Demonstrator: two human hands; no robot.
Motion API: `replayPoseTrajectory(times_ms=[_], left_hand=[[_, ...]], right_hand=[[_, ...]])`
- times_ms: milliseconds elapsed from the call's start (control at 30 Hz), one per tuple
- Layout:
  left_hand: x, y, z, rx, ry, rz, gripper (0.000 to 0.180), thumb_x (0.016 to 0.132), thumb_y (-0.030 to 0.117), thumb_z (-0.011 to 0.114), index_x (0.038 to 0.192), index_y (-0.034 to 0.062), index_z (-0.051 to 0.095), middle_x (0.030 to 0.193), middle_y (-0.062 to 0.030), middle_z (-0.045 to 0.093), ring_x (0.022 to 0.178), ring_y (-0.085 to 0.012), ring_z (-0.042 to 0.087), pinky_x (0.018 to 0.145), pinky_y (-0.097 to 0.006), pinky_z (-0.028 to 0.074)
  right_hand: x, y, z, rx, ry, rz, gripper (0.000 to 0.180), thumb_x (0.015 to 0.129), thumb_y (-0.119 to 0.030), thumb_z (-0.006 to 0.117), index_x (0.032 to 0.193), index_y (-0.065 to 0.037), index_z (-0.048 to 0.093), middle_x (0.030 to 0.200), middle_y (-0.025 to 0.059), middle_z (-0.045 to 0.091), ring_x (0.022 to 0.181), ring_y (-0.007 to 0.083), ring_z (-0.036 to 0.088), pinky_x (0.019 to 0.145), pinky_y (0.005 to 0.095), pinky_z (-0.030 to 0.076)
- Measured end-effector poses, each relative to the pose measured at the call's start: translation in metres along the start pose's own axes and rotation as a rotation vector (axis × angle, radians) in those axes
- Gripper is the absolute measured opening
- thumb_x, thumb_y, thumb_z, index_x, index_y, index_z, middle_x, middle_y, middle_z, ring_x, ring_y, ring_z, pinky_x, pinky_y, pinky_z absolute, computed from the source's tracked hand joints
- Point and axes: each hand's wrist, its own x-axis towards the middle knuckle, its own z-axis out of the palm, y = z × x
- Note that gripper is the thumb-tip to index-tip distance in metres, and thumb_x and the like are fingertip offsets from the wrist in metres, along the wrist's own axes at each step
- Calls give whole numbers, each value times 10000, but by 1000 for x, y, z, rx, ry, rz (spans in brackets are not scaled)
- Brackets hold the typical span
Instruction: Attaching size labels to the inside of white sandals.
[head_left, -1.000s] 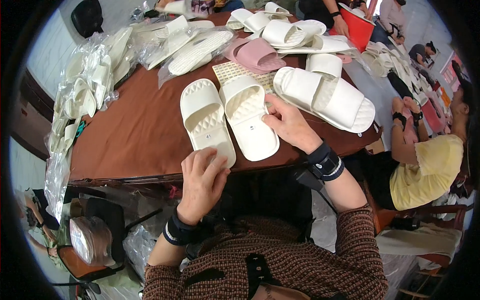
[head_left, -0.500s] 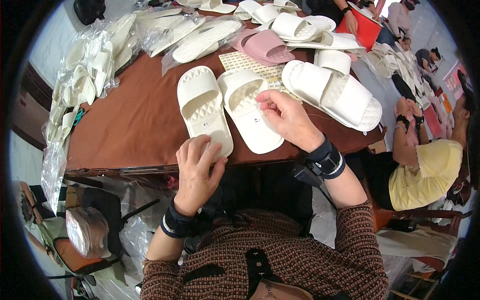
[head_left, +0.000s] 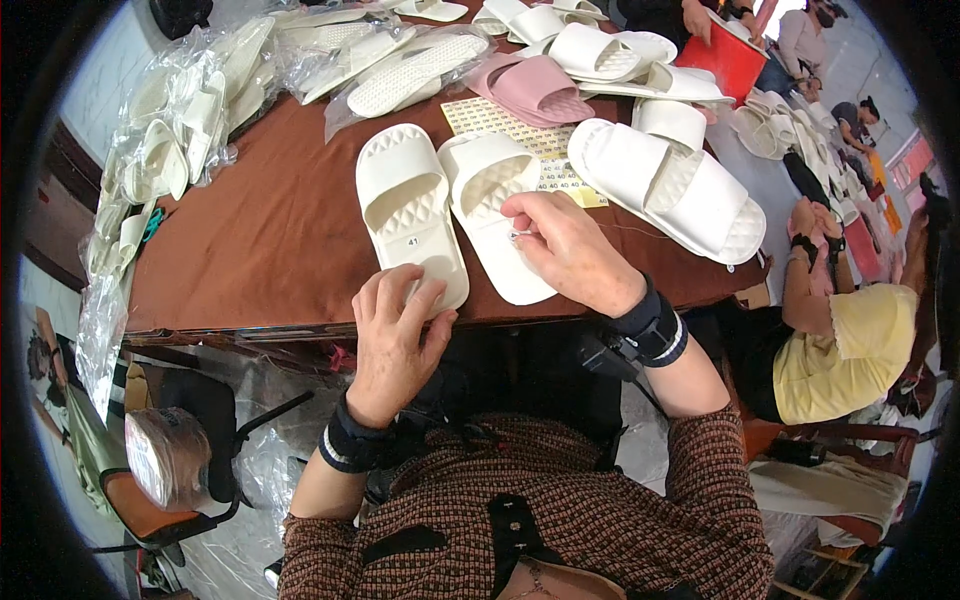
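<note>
Two cream slide slippers lie side by side near the table's front edge, toes pointing away from me. My left hand (head_left: 395, 335) rests over the heel of the left slipper (head_left: 412, 215), fingers spread. A small white sticker (head_left: 413, 242) lies flat on that slipper's insole. Above the right slipper (head_left: 487, 175), my right hand (head_left: 580, 250) has its fingers curled in, the tips at another small white sticker (head_left: 517, 234) on the insole. The fingers partly cover this sticker; whether it is stuck down there cannot be seen.
A yellow sheet of stickers (head_left: 575, 182) lies behind the pair. Pink slippers (head_left: 530, 90) and a white pair (head_left: 675, 190) sit beyond and to the right. Bagged slippers (head_left: 200, 120) line the left side of the brown-covered table (head_left: 250, 240). A person in yellow (head_left: 840, 340) works at right.
My right hand has moved slightly left and down, its fingertips coming onto the right slipper's sticker, now partly covered. My left hand has stayed at the left heel.
</note>
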Motion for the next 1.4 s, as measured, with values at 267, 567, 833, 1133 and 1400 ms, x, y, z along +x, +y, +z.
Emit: replayPoseTrajectory(times_ms=[267,567,833,1133,1400], left_hand=[[27,14,-9,-15,-66,80,340,779,120,716,1102,78,618,1160,-100,567,1098,-312,508,925,-425,374],[36,17,9,14,-151,166,435,776,178,726,1191,104,621,1222,-73,576,1114,-306,503,959,-448,378],[35,16,10,-4,-150,166,440,763,172,731,1186,111,624,1221,-69,578,1116,-305,503,957,-449,376],[35,17,10,-3,-141,153,433,769,173,729,1186,119,625,1221,-66,580,1126,-302,502,961,-444,371],[34,16,11,-4,-136,147,422,763,179,732,1172,125,640,1220,-61,582,1125,-298,501,962,-439,370]], right_hand=[[-4,-1,0,6,24,86,285,849,-37,584,1130,-25,538,926,135,564,843,259,571,733,351,492],[-3,-6,6,-49,60,74,274,825,-35,599,1092,-24,539,888,143,573,840,293,570,759,384,476],[-2,-3,14,-114,123,11,274,799,9,582,1069,-18,545,858,144,589,828,314,573,758,408,468],[-6,-3,6,34,123,146,260,846,17,560,1101,-27,542,831,124,582,792,288,579,738,389,477],[-4,-7,9,-104,96,54,317,808,16,575,1120,-24,534,890,140,597,847,318,585,764,410,479]])
